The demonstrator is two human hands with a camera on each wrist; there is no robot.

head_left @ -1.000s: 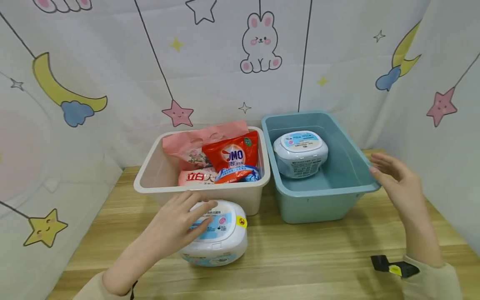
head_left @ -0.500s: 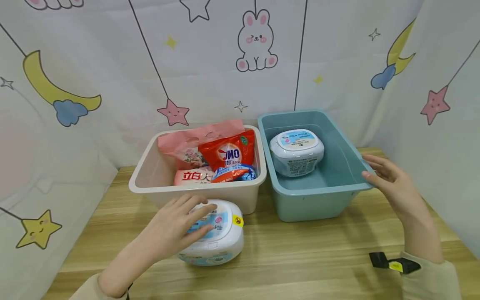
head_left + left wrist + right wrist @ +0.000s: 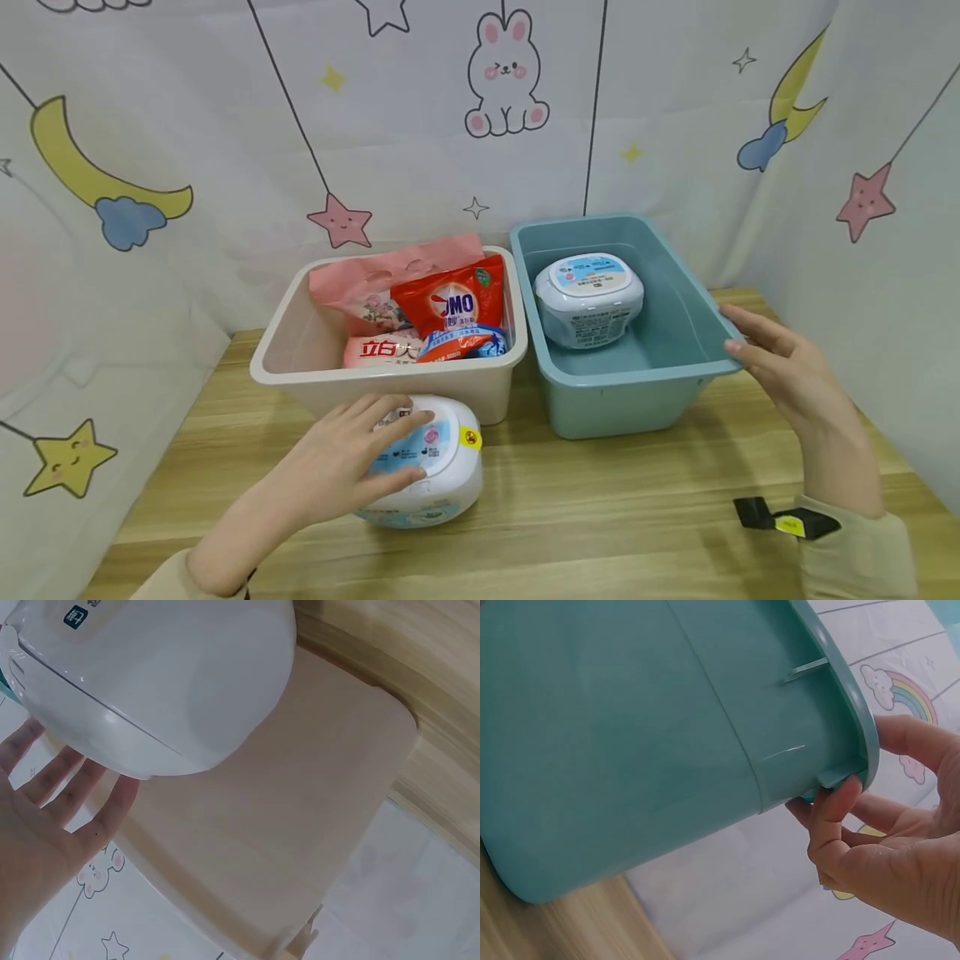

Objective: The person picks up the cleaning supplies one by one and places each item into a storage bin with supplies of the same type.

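Here, your spread left hand [image 3: 326,458] touches a rounded white tub [image 3: 450,482], right hand [image 3: 787,367] gripping a teal plastic bin's near-right rim [image 3: 705,372].

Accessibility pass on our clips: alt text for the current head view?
A person's left hand rests on a white tub on a wooden table, in front of a cream bin of soft packs; the right hand holds the rim of a teal bin containing a similar tub. Behind is a white cartoon-print backdrop.
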